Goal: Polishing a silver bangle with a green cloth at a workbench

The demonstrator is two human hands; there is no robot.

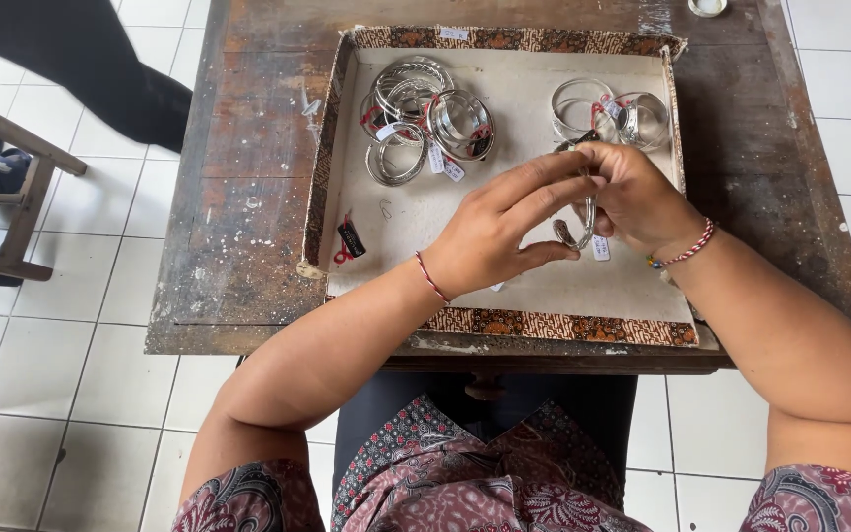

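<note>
Both my hands meet over a shallow cardboard tray [514, 286] with a patterned border. Together they hold one silver bangle [583, 229] upright; a small white tag [600, 247] hangs from it. My left hand [499, 232] pinches the bangle's near side with thumb and fingers. My right hand [637, 197] grips its far side. A pile of silver bangles [425, 118] with tags lies at the tray's back left, and another few bangles [608, 113] lie at the back right, just beyond my right hand.
The tray rests on a worn wooden table [238, 246]. A small black and red tag [350, 239] lies loose in the tray's left part. A wooden stool frame [22, 187] stands on the white tiled floor at left. A small round lid [708, 6] sits at the table's far edge.
</note>
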